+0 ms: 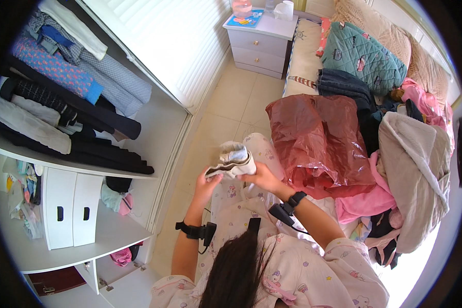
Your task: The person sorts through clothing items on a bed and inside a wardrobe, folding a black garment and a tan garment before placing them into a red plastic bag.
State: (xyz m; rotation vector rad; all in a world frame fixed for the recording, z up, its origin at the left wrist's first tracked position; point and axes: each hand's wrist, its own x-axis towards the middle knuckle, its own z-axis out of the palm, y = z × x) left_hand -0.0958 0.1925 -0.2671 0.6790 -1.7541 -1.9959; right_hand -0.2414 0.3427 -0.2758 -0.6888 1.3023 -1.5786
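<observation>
Between my two hands is a folded cream cloth garment (241, 169), rolled into a small bundle with a pale blue and white part showing inside its fold. My left hand (208, 183) grips its left edge, thumb on the near side. On the right, my right hand (265, 178) pinches the bundle's near corner. The bundle is held up above my lap, where printed pajama trousers (231, 192) show. Just right of my right hand, a translucent red plastic bag (319, 134) lies on the bed.
To the left, an open wardrobe (169, 134) holds stacked folded clothes (81, 88) and white drawers (61, 208). A lilac nightstand (261, 48) stands ahead. On the bed are a green quilted pillow (362, 57), jeans (340, 82), a grey garment (414, 169) and pink cloth (362, 206).
</observation>
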